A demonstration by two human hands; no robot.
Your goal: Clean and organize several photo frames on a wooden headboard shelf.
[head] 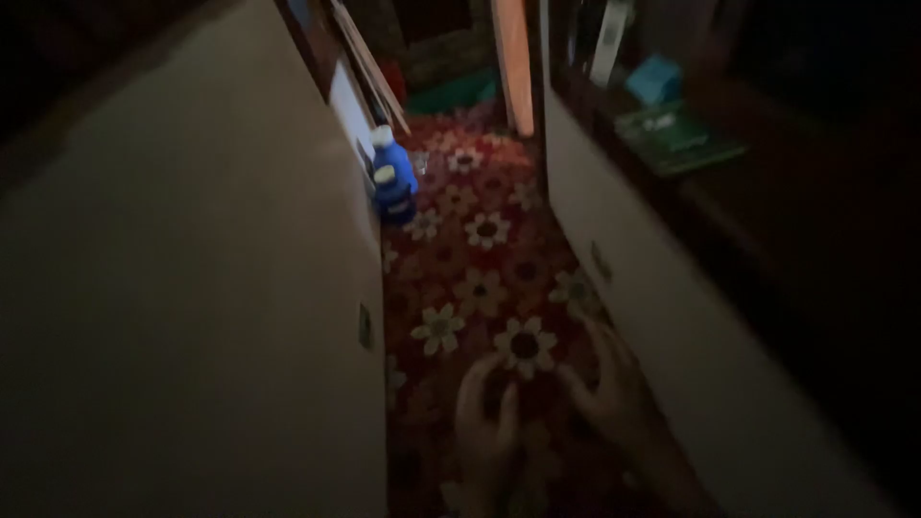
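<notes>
Red flowered carpet (480,249) fills a dim narrow passage between pale walls (192,288); both hands (552,408) hover open, empty.

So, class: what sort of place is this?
Probably a dim, narrow gap in a home: red flowered carpet between pale walls, a blue bottle on the floor, books on a shelf.

Red floral carpet (484,254): white daisy pattern, flat on floor, narrow strip between pale walls.
</notes>
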